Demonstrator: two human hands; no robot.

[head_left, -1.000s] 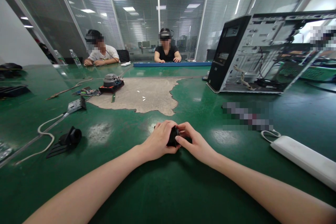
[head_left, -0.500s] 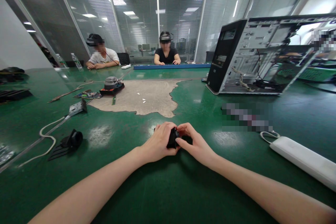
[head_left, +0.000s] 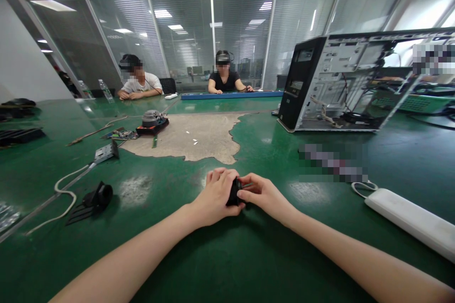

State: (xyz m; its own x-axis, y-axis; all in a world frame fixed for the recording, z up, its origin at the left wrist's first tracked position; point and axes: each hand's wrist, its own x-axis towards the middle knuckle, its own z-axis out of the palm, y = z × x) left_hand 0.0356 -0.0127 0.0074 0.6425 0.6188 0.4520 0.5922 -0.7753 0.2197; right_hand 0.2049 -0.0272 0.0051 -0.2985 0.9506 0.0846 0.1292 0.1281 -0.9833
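A small black part [head_left: 233,194] is held between both hands just above the green table [head_left: 227,265]; its exact kind cannot be made out. My left hand [head_left: 212,195] wraps round its left side, covering most of it. From the right, the thumb and fingertips of my right hand [head_left: 265,195] pinch its right end, where a rounded raised piece shows. Left of my hands, on the table, lies a black plastic piece [head_left: 101,195] with a round opening and slatted base.
An opened computer case [head_left: 302,90] stands at right, near a white power strip [head_left: 408,210]. A metal bracket [head_left: 105,151], a grey cable [head_left: 66,189] and a cooler-like part [head_left: 152,120] lie at left. Two people [head_left: 222,78] sit across the table.
The view has tilted up slightly. Both hands keep hold of the black part, with my right fingers shifted a little on its end. The far person's hand has moved outward.
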